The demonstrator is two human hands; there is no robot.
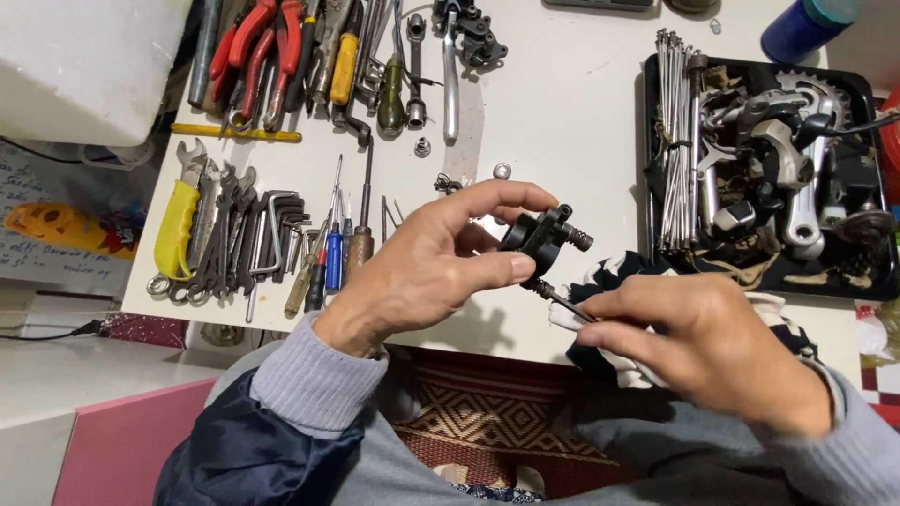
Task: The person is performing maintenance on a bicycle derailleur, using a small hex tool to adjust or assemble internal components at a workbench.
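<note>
Left hand (pixel 441 267) pinches a black bicycle part (pixel 544 240); right hand (pixel 712 342) grips a thin tool (pixel 562 300) touching it.
A black tray (pixel 848 286) on the white table (pixel 562 112) holds spokes (pixel 673 141), brake arms and a sprocket. The part's spring-wrapped bolt points up-right, above the table's near edge.

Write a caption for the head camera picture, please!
Left hand holds a black bike part; right hand turns a thin tool.
</note>
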